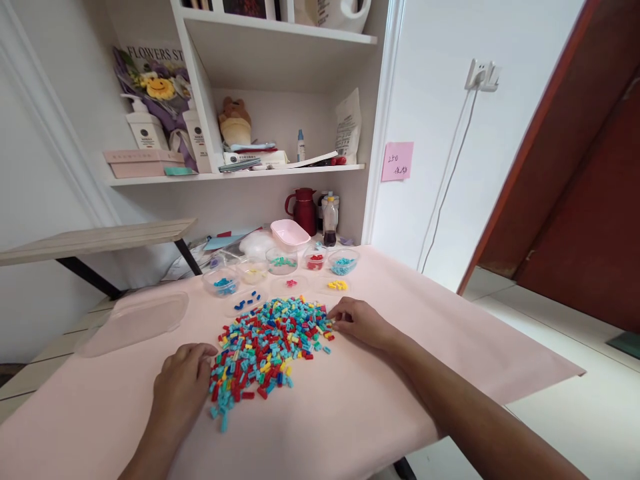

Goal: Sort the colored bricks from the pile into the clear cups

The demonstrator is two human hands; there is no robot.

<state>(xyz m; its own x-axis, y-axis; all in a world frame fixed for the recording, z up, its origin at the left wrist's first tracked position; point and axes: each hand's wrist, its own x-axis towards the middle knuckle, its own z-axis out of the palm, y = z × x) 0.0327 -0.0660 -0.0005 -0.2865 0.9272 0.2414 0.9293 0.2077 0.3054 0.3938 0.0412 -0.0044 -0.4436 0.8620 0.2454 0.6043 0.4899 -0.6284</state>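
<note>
A heap of small toy building bricks point(270, 347) in red, light blue, green, yellow and dark blue lies on the pink-covered table point(340, 413). Along its left edge rests my left hand point(183, 377), fingers curled together toward the bricks; whatever is between them is hidden. My right hand point(357, 321) touches the heap's right edge, thumb and fingers pinched together among the bricks. Behind the heap, a clear lid point(247, 303) carries several dark blue bricks. Yellow bricks point(337, 285) and pink bricks point(291, 283) lie in separate small groups.
Clear tubs hold blue point(224, 287), green point(283, 261), red point(315, 261) and light blue bricks point(343, 265). A clear tray point(150, 323) lies at left. Behind stand a pink basin point(290, 233), red jug point(304, 212) and bottle point(330, 220), under a shelf point(240, 175).
</note>
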